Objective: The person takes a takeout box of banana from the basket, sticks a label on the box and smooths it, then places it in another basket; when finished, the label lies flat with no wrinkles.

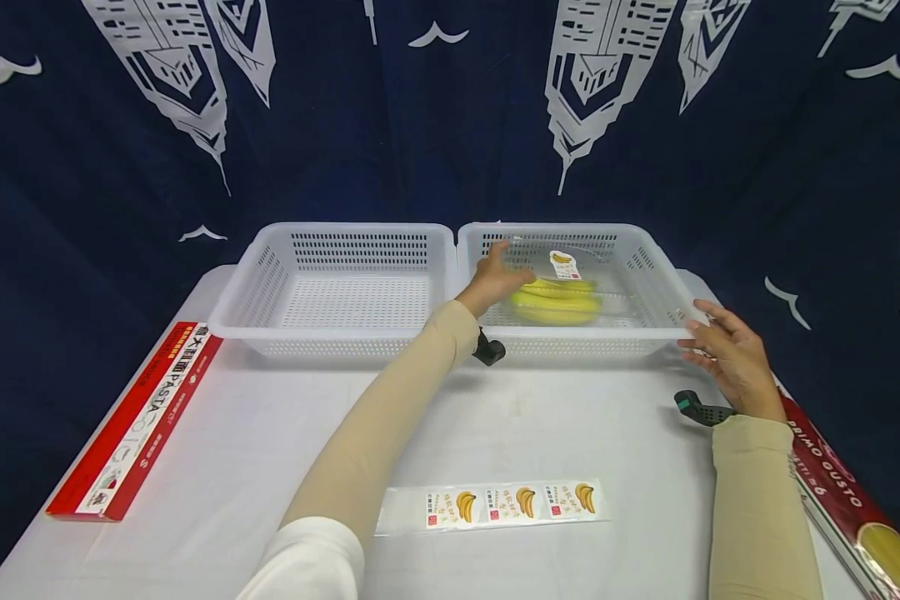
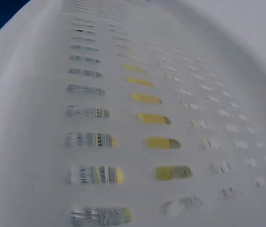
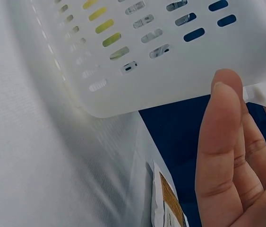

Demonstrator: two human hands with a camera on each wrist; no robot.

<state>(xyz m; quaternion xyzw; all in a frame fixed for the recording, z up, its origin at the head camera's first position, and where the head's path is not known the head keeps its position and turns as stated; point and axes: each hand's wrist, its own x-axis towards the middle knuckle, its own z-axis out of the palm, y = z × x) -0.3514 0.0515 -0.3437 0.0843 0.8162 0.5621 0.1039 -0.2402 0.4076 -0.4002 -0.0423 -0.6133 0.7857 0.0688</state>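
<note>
Two white slotted plastic baskets stand side by side at the back of the table. In the right basket (image 1: 577,332) lies a clear bag of yellow bananas (image 1: 557,304) with a banana label (image 1: 564,265). My left hand (image 1: 495,279) reaches over its front rim, fingers spread at the bag's left end; whether they press on the bag is unclear. The left wrist view shows only the basket wall (image 2: 38,142), yellow showing through its slots. My right hand (image 1: 737,360) is beside the basket's front right corner, fingers loosely bent, thumb (image 3: 220,127) close to the rim.
The left basket (image 1: 330,332) holds nothing visible. A red pasta box (image 1: 138,417) lies along the left table edge, a dark red packet (image 1: 840,483) along the right. A strip of banana labels (image 1: 495,506) lies near the front. A dark blue curtain (image 1: 420,125) hangs behind.
</note>
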